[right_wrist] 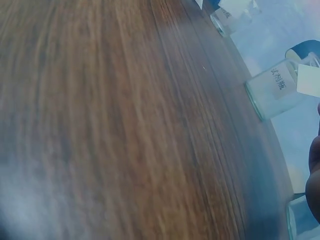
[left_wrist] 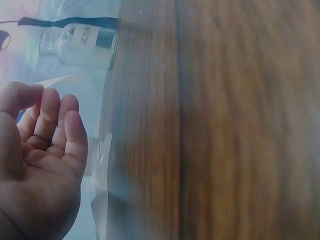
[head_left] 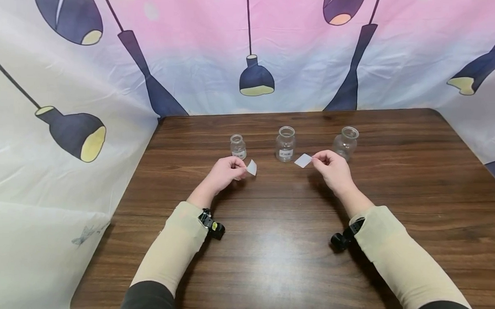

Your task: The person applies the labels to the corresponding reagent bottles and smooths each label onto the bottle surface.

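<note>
My left hand (head_left: 227, 172) pinches a small white paper piece (head_left: 252, 167) between thumb and finger, above the table. Just beyond it stands a small clear glass bottle (head_left: 238, 147) with a printed label, its lower part hidden by the hand. On the other side, my right hand (head_left: 333, 171) pinches a flat white paper square (head_left: 303, 160) by its corner. Between the two hands, a larger labelled glass bottle (head_left: 286, 146) stands upright. A third glass bottle (head_left: 347, 140) is behind the right hand, which covers part of it.
A dark brown wooden table (head_left: 269, 237) lies under both arms, with a glare spot near the front. Cloth printed with hanging lamps (head_left: 257, 77) rises behind the table and along its sides. Each wrist wears a small black camera (head_left: 217, 230).
</note>
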Tool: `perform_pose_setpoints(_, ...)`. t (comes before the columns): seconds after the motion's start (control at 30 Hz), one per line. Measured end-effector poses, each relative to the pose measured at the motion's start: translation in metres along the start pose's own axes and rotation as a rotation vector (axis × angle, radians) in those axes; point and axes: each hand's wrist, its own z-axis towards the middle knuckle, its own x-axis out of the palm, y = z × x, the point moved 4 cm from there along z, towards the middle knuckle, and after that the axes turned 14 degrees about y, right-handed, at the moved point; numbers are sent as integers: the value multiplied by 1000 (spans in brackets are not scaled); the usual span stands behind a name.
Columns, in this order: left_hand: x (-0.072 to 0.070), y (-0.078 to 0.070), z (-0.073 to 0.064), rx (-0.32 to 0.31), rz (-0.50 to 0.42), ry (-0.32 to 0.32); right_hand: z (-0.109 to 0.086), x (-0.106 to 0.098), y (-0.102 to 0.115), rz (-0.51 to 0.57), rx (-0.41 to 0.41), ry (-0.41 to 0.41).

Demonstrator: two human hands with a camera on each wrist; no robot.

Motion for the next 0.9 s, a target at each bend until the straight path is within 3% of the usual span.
perform_pose_setpoints(0.23,-11,8,-9,8,10,-7,0,-4,-3,-20,9,-9)
perform_pose_setpoints(0.37,-16,11,-14,-19,19,-7,0,-5,-5,-26,12,-2)
perform_pose_setpoints(0.67,-17,18,-21,-68,32,119,0,-8,-7,-40,13,-1)
perform_pose_setpoints(0.87,-19,17,-24,-64,99,112,-1,-9,-6,-41,14,-4)
perform_pose_setpoints(0.9,-19,11,-27,-66,108,112,-1,-9,-6,-41,14,-5)
